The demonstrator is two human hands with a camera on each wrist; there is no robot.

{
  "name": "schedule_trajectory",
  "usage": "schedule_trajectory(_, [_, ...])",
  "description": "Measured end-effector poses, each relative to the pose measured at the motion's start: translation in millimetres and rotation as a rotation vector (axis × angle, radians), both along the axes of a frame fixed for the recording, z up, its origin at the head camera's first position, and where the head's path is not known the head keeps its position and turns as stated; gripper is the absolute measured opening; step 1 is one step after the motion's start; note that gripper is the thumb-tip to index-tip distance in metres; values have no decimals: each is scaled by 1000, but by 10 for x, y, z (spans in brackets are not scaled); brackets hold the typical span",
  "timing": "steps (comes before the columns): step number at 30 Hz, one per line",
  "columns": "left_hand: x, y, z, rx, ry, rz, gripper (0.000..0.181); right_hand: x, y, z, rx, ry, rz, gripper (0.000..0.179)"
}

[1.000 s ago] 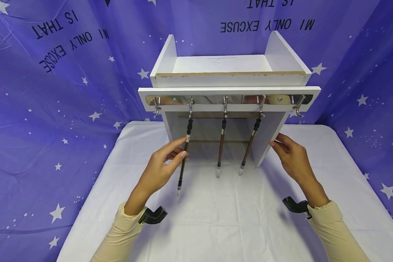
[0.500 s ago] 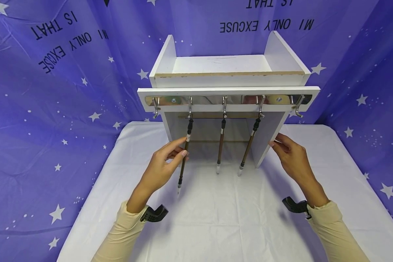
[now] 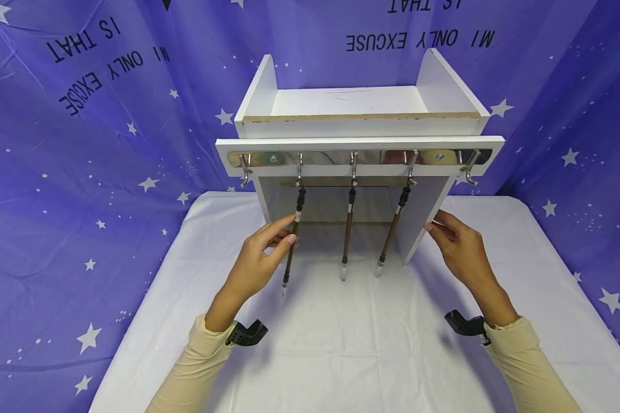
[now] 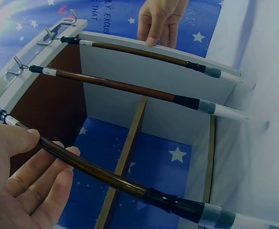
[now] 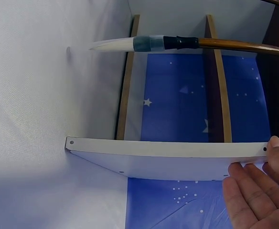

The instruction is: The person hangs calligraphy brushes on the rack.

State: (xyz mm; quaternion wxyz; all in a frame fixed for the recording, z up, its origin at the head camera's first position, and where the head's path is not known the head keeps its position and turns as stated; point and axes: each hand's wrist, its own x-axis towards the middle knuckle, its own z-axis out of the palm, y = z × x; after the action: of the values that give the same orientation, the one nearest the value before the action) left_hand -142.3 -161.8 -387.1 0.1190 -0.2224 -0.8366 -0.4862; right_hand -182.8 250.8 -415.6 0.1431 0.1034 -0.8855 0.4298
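In the head view my left hand holds the leftmost writing brush by its upper handle, thumb and fingers on either side. Its loop hangs on a metal hook, and its pale tip points down toward me. A middle brush and a right brush hang from neighbouring hooks, untouched. At the white wooden rack, my right hand grips the front edge of the right side panel, with the thumb on the edge and fingers at the outer face in the right wrist view.
A shiny hook rail runs across the rack's front; its outermost hooks carry nothing. The rack stands on a white cloth-covered table. A purple star-patterned curtain surrounds the table.
The left brush's tip has risen slightly and shifted back toward the rack, with my left hand moving a little with it. The middle brush swings slightly. My right hand stays put.
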Motion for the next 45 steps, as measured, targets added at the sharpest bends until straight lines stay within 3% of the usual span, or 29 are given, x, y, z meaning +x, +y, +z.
schedule_trajectory(22, [-167, 67, -114, 9, 43, 2, 42, -5, -3, -17, -2, 17, -1, 42])
schedule_trajectory(31, [-203, 78, -142, -17, 69, 24, 40, 2, -11, -3, -5, 3, 4, 43])
schedule_trajectory(45, [-230, 76, -181, -23, 55, 36, 40, -30, -30, 8, -18, -5, 16, 42])
